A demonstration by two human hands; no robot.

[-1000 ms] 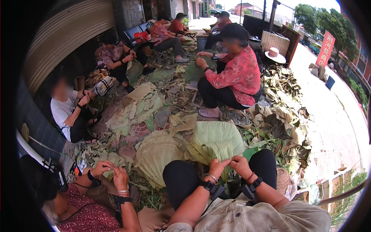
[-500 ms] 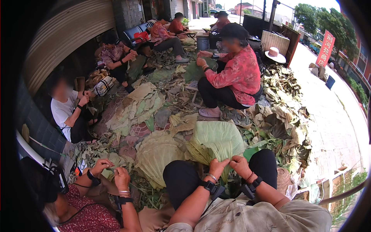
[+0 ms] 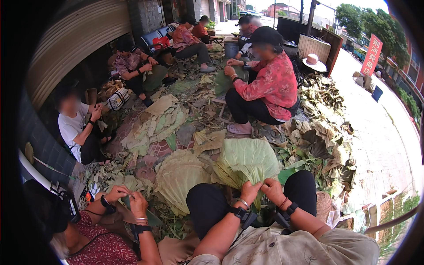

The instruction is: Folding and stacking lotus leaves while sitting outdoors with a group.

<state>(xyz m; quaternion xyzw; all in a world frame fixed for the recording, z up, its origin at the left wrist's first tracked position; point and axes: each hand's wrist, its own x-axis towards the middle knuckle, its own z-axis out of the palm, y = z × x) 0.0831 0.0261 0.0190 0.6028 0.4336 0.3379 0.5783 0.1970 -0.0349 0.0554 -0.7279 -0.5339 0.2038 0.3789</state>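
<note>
A large pale green lotus leaf (image 3: 248,158) fans out beyond my knees, its folds gathering toward my fingers. My left hand (image 3: 250,192) pinches the gathered near edge. Close beside it, my right hand (image 3: 274,191) grips the same edge, fingers closed and the two hands nearly touching. Folded leaf hangs below my hands between my knees. Just left of my left knee lies a flat stack of dried lotus leaves (image 3: 182,179). The fingertips are partly hidden by my hands and the leaf.
A co-worker in a red patterned top (image 3: 104,238) sits close at my left, working a leaf. Another in a pink-red shirt (image 3: 271,84) squats ahead. Leaf heaps (image 3: 327,132) lie at right; a flat leaf pile (image 3: 157,121) lies ahead left. A straw hat (image 3: 314,62) rests farther back.
My hands stay on the leaf's gathered edge, with only a slight shift of the right one. The neighbour at left has brought their hands closer together.
</note>
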